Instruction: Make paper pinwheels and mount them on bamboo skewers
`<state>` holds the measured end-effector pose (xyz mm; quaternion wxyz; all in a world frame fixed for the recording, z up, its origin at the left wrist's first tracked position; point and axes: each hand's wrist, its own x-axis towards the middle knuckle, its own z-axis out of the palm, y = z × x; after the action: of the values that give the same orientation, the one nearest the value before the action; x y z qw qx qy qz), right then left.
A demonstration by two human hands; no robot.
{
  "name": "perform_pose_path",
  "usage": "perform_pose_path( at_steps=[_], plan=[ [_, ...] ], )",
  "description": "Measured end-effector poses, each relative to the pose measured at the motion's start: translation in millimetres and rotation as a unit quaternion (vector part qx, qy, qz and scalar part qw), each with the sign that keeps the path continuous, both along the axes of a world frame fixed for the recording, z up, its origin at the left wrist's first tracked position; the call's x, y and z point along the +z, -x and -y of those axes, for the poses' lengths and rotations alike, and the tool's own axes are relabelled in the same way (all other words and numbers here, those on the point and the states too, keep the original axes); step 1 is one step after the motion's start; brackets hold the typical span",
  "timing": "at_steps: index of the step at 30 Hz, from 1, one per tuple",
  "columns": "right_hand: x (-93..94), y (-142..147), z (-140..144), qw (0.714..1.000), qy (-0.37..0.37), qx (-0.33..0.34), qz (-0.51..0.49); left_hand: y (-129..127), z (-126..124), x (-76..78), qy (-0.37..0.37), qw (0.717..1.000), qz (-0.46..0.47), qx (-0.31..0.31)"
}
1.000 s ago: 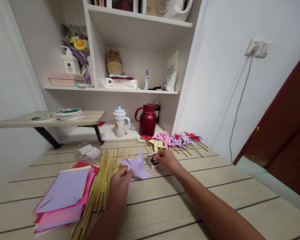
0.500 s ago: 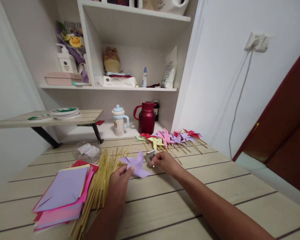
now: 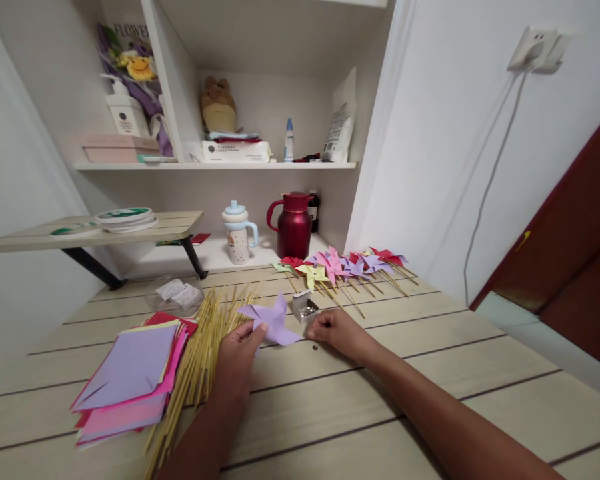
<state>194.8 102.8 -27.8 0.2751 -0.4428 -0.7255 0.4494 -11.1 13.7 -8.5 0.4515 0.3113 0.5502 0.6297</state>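
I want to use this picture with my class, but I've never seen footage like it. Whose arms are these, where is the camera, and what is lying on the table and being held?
The camera sits on a person's head, looking forward and down, so the two arms are that person's own. The left hand pinches a folded purple paper pinwheel. The right hand rests on the wooden table beside a small open box of pins; its fingertips seem closed, though what they hold is too small to tell. To the left lie bamboo sticks and a stack of coloured paper. Further back lies a row of finished pinwheels on sticks.
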Motion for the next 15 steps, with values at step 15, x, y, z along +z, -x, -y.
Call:
perform_pose_path(
  at_steps=[15],
  plan=[
    [6.8,-17,6,0.997,0.019,0.054,-0.048,0,2,0.2,-0.004,1.0,-0.006,-0.009]
  ],
)
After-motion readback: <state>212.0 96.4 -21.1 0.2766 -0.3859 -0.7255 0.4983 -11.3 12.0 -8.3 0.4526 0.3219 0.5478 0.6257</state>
